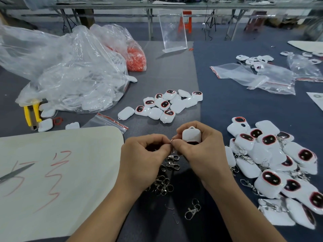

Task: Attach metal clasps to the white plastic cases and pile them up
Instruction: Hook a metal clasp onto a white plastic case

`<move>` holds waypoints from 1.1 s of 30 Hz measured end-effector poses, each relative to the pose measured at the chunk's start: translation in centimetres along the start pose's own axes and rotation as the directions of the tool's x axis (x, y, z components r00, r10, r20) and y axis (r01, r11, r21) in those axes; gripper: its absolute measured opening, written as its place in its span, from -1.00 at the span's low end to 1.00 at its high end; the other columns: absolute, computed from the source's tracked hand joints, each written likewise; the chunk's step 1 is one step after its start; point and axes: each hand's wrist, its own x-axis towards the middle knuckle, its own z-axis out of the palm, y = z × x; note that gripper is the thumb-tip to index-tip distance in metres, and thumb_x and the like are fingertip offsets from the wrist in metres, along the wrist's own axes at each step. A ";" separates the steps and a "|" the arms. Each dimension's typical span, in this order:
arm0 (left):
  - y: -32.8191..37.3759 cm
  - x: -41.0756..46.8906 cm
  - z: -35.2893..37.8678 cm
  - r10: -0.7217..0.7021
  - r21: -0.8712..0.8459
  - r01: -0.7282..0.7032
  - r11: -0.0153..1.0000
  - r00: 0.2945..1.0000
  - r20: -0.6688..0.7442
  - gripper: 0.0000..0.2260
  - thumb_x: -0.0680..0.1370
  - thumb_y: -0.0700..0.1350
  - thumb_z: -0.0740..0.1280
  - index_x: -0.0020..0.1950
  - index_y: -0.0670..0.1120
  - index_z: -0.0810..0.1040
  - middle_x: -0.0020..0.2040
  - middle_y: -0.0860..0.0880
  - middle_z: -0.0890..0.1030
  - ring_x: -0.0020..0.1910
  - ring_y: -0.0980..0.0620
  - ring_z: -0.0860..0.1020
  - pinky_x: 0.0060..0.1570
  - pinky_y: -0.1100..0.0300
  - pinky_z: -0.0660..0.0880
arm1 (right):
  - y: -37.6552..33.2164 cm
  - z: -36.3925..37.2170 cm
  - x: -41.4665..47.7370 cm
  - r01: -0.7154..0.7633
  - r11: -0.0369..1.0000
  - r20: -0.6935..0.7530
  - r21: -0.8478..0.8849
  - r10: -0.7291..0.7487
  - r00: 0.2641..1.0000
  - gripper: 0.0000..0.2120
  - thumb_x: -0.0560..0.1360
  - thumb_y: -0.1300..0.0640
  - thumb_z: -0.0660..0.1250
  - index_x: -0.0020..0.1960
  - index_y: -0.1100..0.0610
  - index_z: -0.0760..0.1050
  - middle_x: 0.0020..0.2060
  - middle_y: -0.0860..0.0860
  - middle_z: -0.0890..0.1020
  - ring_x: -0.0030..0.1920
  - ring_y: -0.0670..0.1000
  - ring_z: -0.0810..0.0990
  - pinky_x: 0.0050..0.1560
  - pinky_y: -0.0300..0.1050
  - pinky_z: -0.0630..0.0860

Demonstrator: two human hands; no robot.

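Note:
My right hand [195, 145] grips a white plastic case [191, 135] upright, its small loop on top, in front of me. My left hand [145, 151] pinches a small metal clasp ring [171, 140] between the two hands, and my right fingertips touch the same ring. Below my hands lies a heap of loose metal clasps [162, 184], with one more clasp [192, 209] lying apart. A group of bare white cases [162, 104] sits beyond my hands. At the right lies a pile of cases with clasps on them [272, 163].
A white board with red marks [57, 172] covers the near left, scissors [15, 172] on it. Big clear bags of cases [70, 72] and a bag of red parts [136, 58] lie far left. Yellow pliers [32, 112], an acrylic stand [173, 30], and small zip bags [258, 75] lie around.

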 end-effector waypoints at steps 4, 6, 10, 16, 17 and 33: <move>-0.1 0.2 0.1 -0.036 -0.073 0.036 0.997 0.999 -0.008 -0.86 0.39 -0.14 0.47 -0.24 0.12 0.71 -0.34 0.08 0.68 -0.37 0.16 0.59 -0.29 0.30 0.51 | -0.1 0.2 0.1 -0.047 0.990 0.033 0.133 0.043 0.999 -0.77 0.36 0.42 0.52 -0.23 0.10 0.64 -0.37 0.05 0.65 -0.38 -0.05 0.58 -0.37 -0.21 0.51; -0.1 0.1 0.1 -0.016 -0.043 0.016 0.999 1.000 -0.006 -0.81 0.40 -0.18 0.48 -0.23 0.15 0.71 -0.33 0.11 0.69 -0.35 0.13 0.63 -0.28 0.28 0.55 | -0.1 0.2 0.1 -0.029 0.993 0.028 0.114 0.026 0.999 -0.76 0.37 0.42 0.51 -0.25 0.08 0.65 -0.39 0.03 0.64 -0.38 -0.05 0.57 -0.33 -0.15 0.54; -0.1 0.0 0.3 -0.019 -0.018 0.019 1.000 1.000 -0.015 -0.77 0.41 -0.24 0.48 -0.19 0.12 0.73 -0.32 0.11 0.70 -0.34 0.09 0.67 -0.28 0.29 0.58 | 0.0 0.0 -0.1 0.057 0.997 -0.006 -0.053 -0.057 0.998 -0.80 0.37 0.30 0.53 -0.23 0.00 0.65 -0.39 -0.05 0.65 -0.38 -0.09 0.60 -0.32 -0.17 0.57; 0.4 -0.1 -0.2 -0.010 -0.078 0.014 0.997 0.999 0.051 -0.72 0.43 -0.26 0.56 -0.11 0.16 0.75 -0.24 0.14 0.73 -0.22 0.15 0.71 -0.18 0.34 0.59 | 0.2 0.0 -0.1 0.034 0.999 -0.066 -0.036 -0.037 0.997 -0.81 0.34 0.29 0.52 -0.21 0.01 0.65 -0.38 0.01 0.65 -0.38 -0.04 0.62 -0.32 -0.03 0.64; 0.4 -0.1 -0.1 -0.007 -0.053 0.008 0.999 1.000 0.018 -0.72 0.43 -0.24 0.56 -0.12 0.18 0.75 -0.26 0.17 0.72 -0.23 0.18 0.70 -0.20 0.36 0.57 | 0.2 0.0 -0.1 0.026 0.999 -0.054 -0.029 -0.027 0.998 -0.81 0.35 0.30 0.52 -0.21 0.01 0.65 -0.38 0.01 0.65 -0.38 -0.04 0.62 -0.31 -0.03 0.63; 0.2 0.1 0.0 0.116 0.075 -0.109 0.991 0.990 -0.083 -0.74 0.40 -0.21 0.58 -0.14 0.17 0.74 -0.21 0.26 0.69 -0.23 0.25 0.63 -0.24 0.49 0.42 | -0.2 -0.2 -0.3 0.153 0.964 -0.016 -0.219 -0.160 0.987 -0.79 0.39 0.26 0.50 -0.30 -0.03 0.68 -0.40 -0.15 0.67 -0.32 -0.16 0.65 -0.30 -0.40 0.47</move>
